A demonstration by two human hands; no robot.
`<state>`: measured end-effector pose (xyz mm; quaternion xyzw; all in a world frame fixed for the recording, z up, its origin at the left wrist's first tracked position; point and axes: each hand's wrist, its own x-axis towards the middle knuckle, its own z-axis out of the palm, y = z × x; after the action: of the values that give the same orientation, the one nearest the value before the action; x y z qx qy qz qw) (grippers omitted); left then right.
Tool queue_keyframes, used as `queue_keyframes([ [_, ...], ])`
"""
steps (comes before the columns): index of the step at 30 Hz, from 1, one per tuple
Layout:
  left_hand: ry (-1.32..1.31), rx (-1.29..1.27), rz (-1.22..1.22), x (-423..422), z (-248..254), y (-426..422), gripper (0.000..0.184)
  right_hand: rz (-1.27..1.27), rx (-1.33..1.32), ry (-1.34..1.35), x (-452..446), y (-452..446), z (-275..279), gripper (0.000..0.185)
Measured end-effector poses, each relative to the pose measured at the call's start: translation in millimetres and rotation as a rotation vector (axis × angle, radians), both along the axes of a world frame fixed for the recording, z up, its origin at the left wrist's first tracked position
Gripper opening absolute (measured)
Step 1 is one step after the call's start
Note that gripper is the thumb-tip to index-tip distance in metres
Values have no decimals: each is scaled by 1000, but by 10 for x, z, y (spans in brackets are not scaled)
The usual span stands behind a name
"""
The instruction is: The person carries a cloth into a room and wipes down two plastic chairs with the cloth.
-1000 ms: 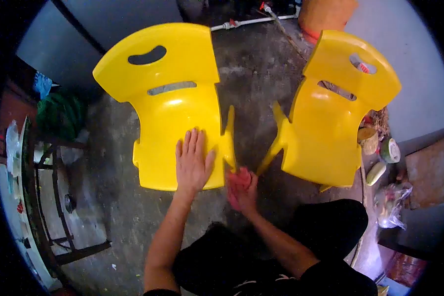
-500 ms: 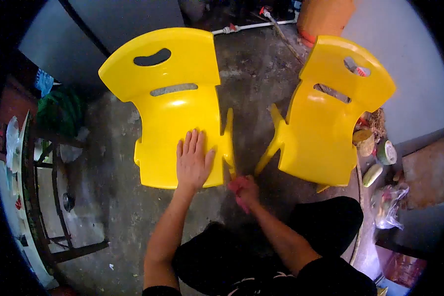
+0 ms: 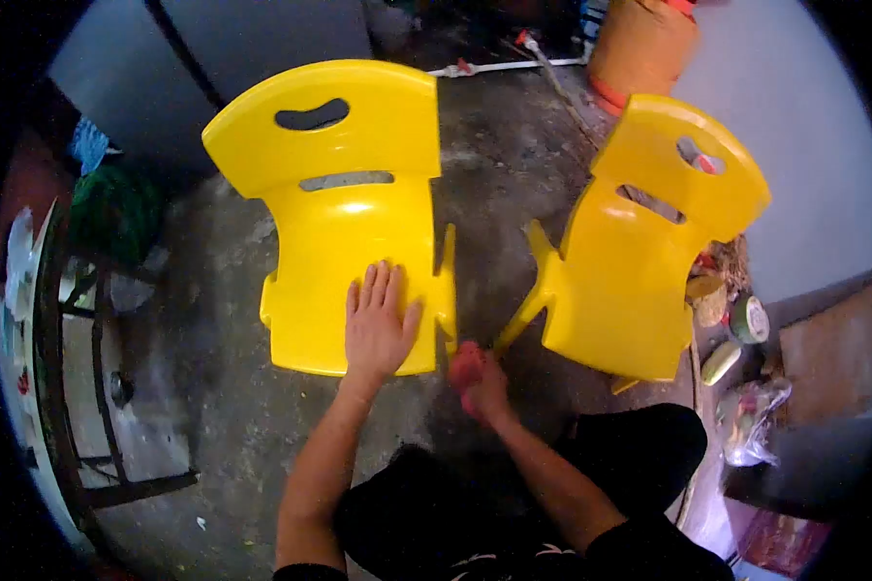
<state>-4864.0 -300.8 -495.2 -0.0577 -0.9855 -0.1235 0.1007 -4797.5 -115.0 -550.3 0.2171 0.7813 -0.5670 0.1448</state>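
Observation:
Flat on the seat of the left yellow plastic chair [image 3: 358,232] rests my left hand [image 3: 376,329], its fingers stretched out. My right hand [image 3: 484,387] is wrapped round a pink cloth [image 3: 467,368], beside the front leg of that chair, low near the seat's front right corner. Whether the cloth touches the leg I cannot tell. A second yellow plastic chair [image 3: 618,281] stands to the right, turned a little, with slots in its backrest like the first.
At the back are an orange cylinder [image 3: 641,53] and a white pipe [image 3: 523,66] with red valves. Along the right wall lie a cut gourd [image 3: 749,320], another pale vegetable [image 3: 721,363] and a plastic bag [image 3: 752,421]. A dark-framed table [image 3: 63,387] is at the left.
The right hand with the pink cloth has shifted very slightly beside the chair leg. The left hand stays on the seat. The whole view has tilted a little.

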Motion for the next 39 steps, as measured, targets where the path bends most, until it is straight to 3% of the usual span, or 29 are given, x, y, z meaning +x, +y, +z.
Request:
queue_keyframes([
  [2,8,37,14,14,37,-10,60,-104,33,124,-249,-134,497,46],
  [5,-17,51,28,45,104,14,60,-44,-300,581,-730,-210,540,41],
  [6,6,55,24,30,70,6,60,-15,-282,608,-803,-308,585,39],
  [8,25,46,6,-1,46,-22,59,35,65,497,-712,-301,567,43],
  [11,0,47,-20,23,25,3,58,321,-16,538,-177,10,319,42],
  [14,-8,33,-131,203,52,-121,57,209,-42,-17,-73,-50,881,35],
  [16,32,-26,-263,563,13,-180,56,-4,-206,263,-191,9,507,29],
  [17,29,32,-250,764,15,-231,54,-124,-286,390,-201,37,376,26],
  [18,30,91,-248,975,10,-316,53,-168,-339,393,-283,29,580,25],
  [20,94,279,-51,1452,-152,-453,51,-35,-383,357,-390,-33,1052,27],
  [22,89,728,417,1687,-419,-444,45,92,-328,495,-379,-188,1050,25],
  [23,22,1037,508,1583,-386,-432,42,179,-261,649,-377,-303,924,23],
  [25,-131,1634,710,1322,-211,-452,37,203,-108,657,-420,-541,894,29],
  [28,-171,1639,672,903,-371,-575,32,433,-69,524,-760,-451,1160,38],
  [32,-8,1628,678,437,-283,-744,25,545,353,814,-1190,-115,1353,43],
  [35,-21,1621,616,83,-631,-1403,22,874,713,666,-1351,453,1397,40],
  [36,56,1791,454,2,-842,-1644,21,890,740,622,-1322,721,1380,41],
  [37,83,1846,449,-68,-835,-1595,20,908,764,581,-1351,1020,1393,42],
  [39,169,1947,455,-30,-758,-1486,19,671,463,392,-1139,1416,1988,43],
])
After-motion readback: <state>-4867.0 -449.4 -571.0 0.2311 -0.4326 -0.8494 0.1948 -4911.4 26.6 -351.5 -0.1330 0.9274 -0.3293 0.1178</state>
